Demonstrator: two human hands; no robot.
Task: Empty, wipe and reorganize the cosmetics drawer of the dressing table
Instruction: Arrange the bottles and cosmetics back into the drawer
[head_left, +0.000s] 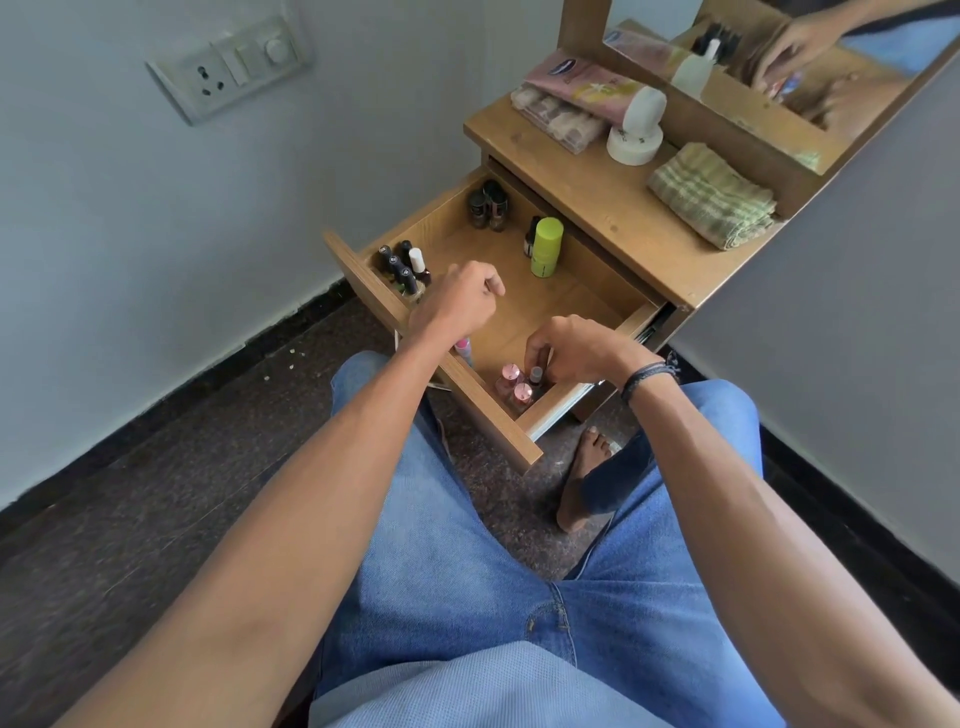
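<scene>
The wooden drawer of the dressing table stands pulled out. Inside it, dark nail-polish bottles cluster at the near left corner, and more dark bottles stand at the far corner. A lime-green tube stands upright by the back wall. Pink-capped bottles sit in the near right corner. My right hand pinches a small dark bottle beside them. My left hand hovers over the drawer with loosely curled fingers, holding nothing that I can see.
On the tabletop lie a folded green striped cloth, a white bottle on a white jar, a pink tube and a clear palette box. A mirror stands behind. My knees and a bare foot are below the drawer.
</scene>
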